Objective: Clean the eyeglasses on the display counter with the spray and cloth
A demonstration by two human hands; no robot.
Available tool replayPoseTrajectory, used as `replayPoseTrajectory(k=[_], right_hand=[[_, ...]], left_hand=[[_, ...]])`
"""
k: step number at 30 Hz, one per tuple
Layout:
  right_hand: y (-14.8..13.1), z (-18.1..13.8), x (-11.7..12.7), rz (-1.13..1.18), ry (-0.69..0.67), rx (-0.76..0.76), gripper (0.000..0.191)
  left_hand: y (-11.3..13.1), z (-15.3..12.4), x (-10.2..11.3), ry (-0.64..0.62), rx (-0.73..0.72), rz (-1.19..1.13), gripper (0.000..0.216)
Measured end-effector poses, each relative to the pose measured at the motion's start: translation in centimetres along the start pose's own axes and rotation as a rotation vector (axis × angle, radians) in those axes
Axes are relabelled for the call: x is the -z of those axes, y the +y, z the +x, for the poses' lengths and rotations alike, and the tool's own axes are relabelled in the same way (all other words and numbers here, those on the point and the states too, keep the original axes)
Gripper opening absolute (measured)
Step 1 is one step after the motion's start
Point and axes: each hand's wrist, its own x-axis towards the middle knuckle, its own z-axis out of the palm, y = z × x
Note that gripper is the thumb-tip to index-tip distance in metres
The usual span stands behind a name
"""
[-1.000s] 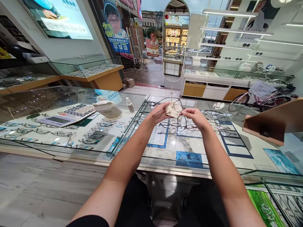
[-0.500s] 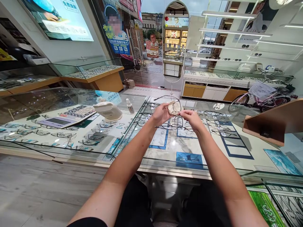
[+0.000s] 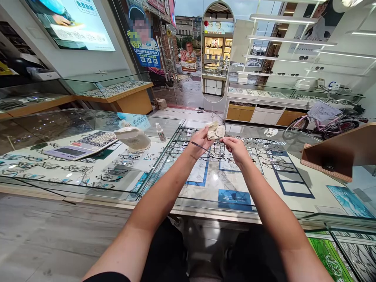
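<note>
A cream-coloured cloth [image 3: 211, 130] is bunched in my left hand [image 3: 199, 140], whose fingers are closed around it. In a pinch, my right hand [image 3: 235, 148] holds a pair of thin-framed eyeglasses [image 3: 220, 132] by its edge. One lens lies against the cloth, and a dark temple arm [image 3: 200, 146] crosses in front of my left hand. Both hands are above the glass display case [image 3: 202, 203], where rows of spectacle frames [image 3: 211, 158] show through the top. Part of the held frame is hard to separate from those below.
On the left part of the counter are a large calculator [image 3: 79, 145], a beige device [image 3: 133, 139] and a small spray bottle [image 3: 160, 132]. A wooden stand [image 3: 331, 152] is at the right. Beyond the counter stand an oval mirror [image 3: 217, 51] and a bicycle [image 3: 326, 117].
The eyeglasses have turned: the temple that pointed away past the cloth now lies nearer, across my left hand. The cloth has shifted against the lens. Both hands remain in nearly the same place.
</note>
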Motion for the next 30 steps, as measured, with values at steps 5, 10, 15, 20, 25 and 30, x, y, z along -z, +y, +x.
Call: replayPoseTrajectory(k=[5, 10, 15, 20, 25, 30], right_hand=[[-0.4, -0.4, -0.4, -0.042, -0.024, 0.032, 0.043], [-0.7, -0.7, -0.8, -0.038, -0.027, 0.028, 0.045], [-0.6, -0.8, -0.8, -0.055, -0.019, 0.046, 0.044], [0.0, -0.5, -0.7, -0.111, 0.006, 0.017, 0.048], [0.6, -0.2, -0.5, -0.098, 0.012, 0.012, 0.05], [1.0, 0.1, -0.5, -0.007, 0.017, 0.014, 0.045]], left_hand=[[0.0, 0.1, -0.2, 0.156, -0.047, -0.004, 0.021], [-0.1, 0.0, -0.6, 0.06, -0.005, 0.018, 0.036], [-0.1, 0.0, -0.5, 0.007, 0.063, 0.03, 0.043], [0.0, -0.2, -0.6, -0.01, 0.103, -0.001, 0.042], [0.0, 0.1, -0.5, 0.0, 0.11, -0.042, 0.039], [-0.1, 0.4, 0.1, 0.013, 0.104, -0.008, 0.039]])
